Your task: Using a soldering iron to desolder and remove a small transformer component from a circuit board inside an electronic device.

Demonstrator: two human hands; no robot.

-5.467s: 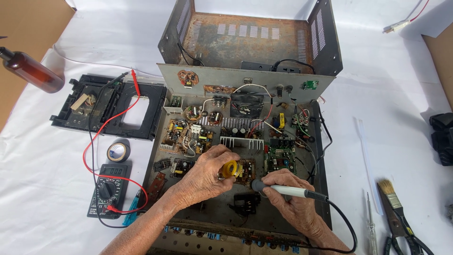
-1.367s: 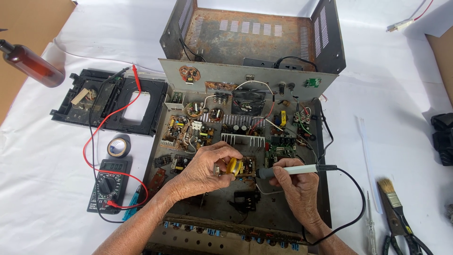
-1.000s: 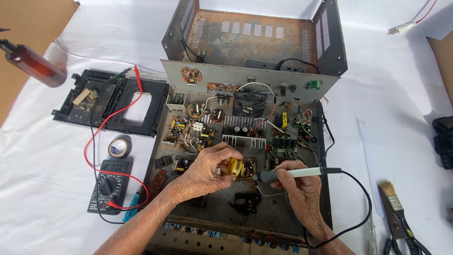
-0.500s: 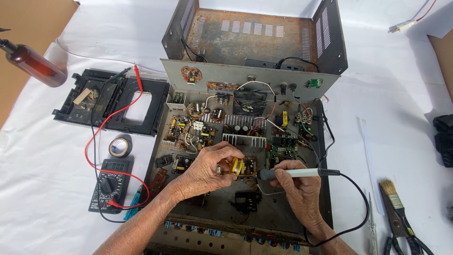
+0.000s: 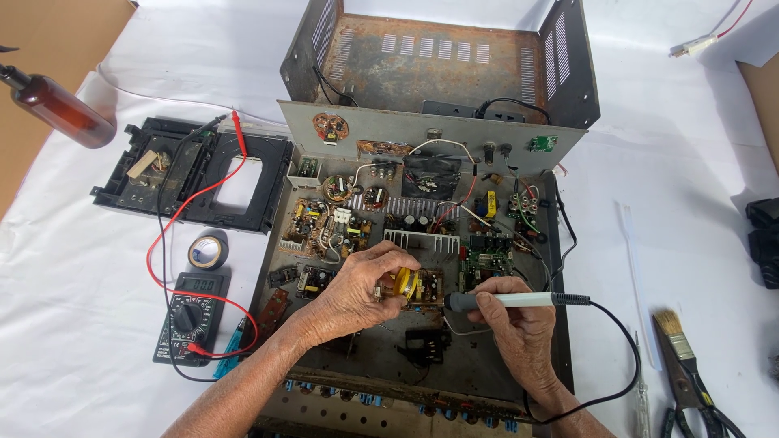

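An opened metal chassis (image 5: 568, 268) full of circuit boards lies before me on a white cloth. My left hand (image 5: 357, 284) grips a small circuit board with a yellow transformer (image 5: 406, 285) near the middle of the chassis. My right hand (image 5: 519, 320) holds a white soldering iron (image 5: 519, 300) like a pen, its dark tip pointing left toward that small board. The iron's black cord (image 5: 625, 357) loops off to the right. Behind the hands sit a finned heatsink (image 5: 422, 238) and a green board (image 5: 485, 264).
The rusty chassis cover (image 5: 454, 65) stands upright at the back. To the left lie a black plastic frame (image 5: 195, 174), a roll of black tape (image 5: 208, 251) and a multimeter (image 5: 191, 312) with red and black leads. A brown bottle (image 5: 61, 109) is far left; brush (image 5: 677, 341) and pliers (image 5: 698, 397) far right.
Earlier my right hand held the iron lower and further from the small board. It has risen, bringing the tip close to the board. My left hand stays on the board.
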